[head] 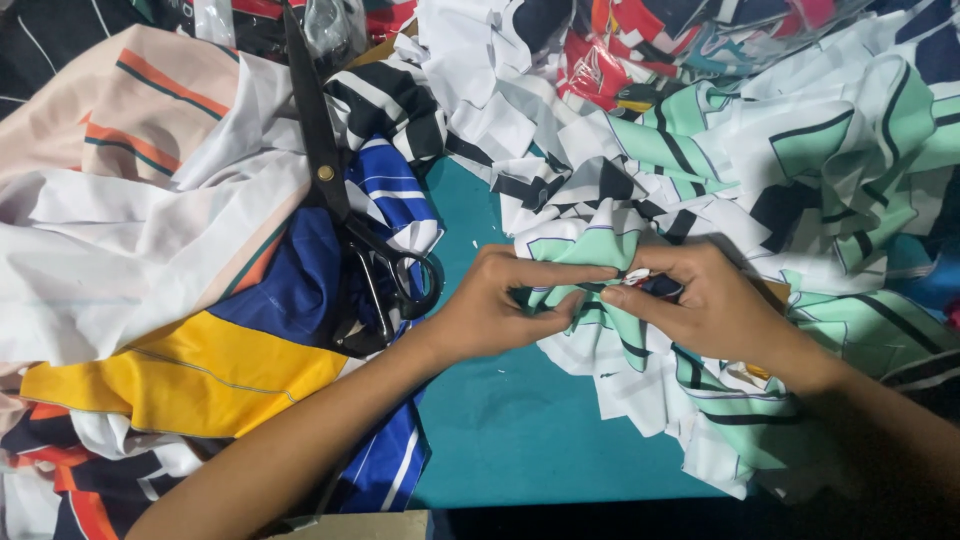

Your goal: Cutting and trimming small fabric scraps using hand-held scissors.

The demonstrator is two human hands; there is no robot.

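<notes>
While both hands, left hand [490, 305] and right hand [700, 300], pinch green striped cloth [600, 250], scissors [340, 190] lie on the teal bench [520, 420].

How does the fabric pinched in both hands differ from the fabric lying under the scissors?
The mint green fabric has black lines and is crumpled, gripped by the left hand and right hand. The blue and yellow fabric lies flatter in broad colour blocks, untouched, under the black scissors. Both rest on the teal table.

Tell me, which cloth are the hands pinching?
The mint-green, black-striped cloth, pinched by left hand and right hand; the yellow-and-blue cloth lies untouched.
</notes>
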